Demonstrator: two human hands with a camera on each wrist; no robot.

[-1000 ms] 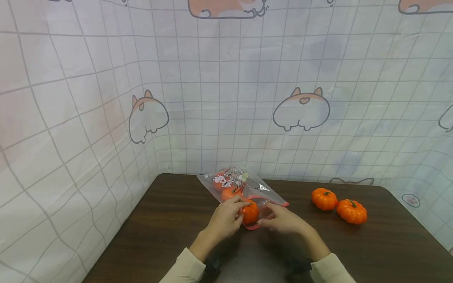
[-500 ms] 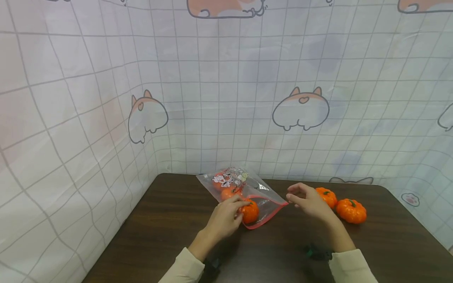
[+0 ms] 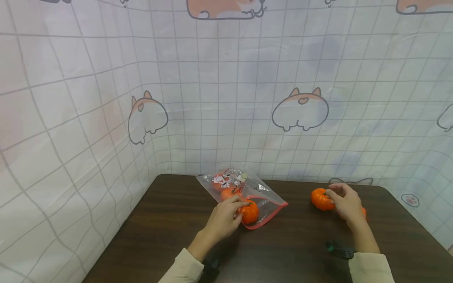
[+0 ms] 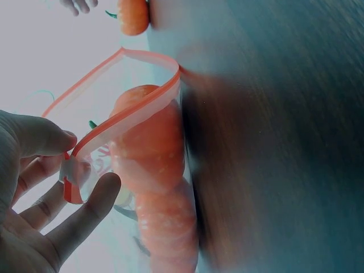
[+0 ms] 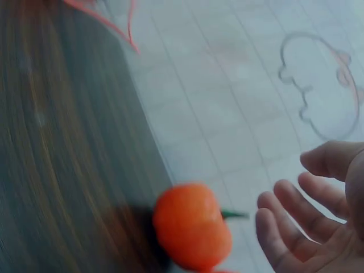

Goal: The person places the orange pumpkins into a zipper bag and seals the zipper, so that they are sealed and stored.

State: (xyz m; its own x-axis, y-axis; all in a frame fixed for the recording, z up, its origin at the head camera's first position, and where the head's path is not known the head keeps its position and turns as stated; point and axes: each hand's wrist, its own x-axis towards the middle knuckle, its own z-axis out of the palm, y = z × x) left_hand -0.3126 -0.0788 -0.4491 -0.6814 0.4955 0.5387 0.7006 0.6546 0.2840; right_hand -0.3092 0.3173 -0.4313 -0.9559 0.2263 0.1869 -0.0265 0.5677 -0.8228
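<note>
A clear zip bag (image 3: 263,192) with a red rim lies at the back middle of the table, several small orange toy pumpkins inside. The nearest bagged pumpkin (image 3: 250,213) sits just within the mouth. My left hand (image 3: 223,217) pinches the bag's rim at its near left corner, by the white slider (image 4: 68,169) in the left wrist view. At the right, my right hand (image 3: 347,202) hovers above two loose pumpkins, holding nothing. The left loose pumpkin (image 3: 321,199) shows mostly; the right loose pumpkin (image 3: 364,213) is largely hidden behind this hand. In the right wrist view, its fingers stay apart from a pumpkin (image 5: 193,227).
The dark wooden table (image 3: 170,224) ends at a white grid-patterned curtain (image 3: 226,118) with cartoon dogs. The same curtain runs along the left side. A dark wrist device (image 3: 341,251) is seen beside the right forearm.
The right hand has left the bag's mouth and moved rightward to above the loose pumpkins. My left hand has stayed at the rim, and the bag's mouth hangs flatter on the right.
</note>
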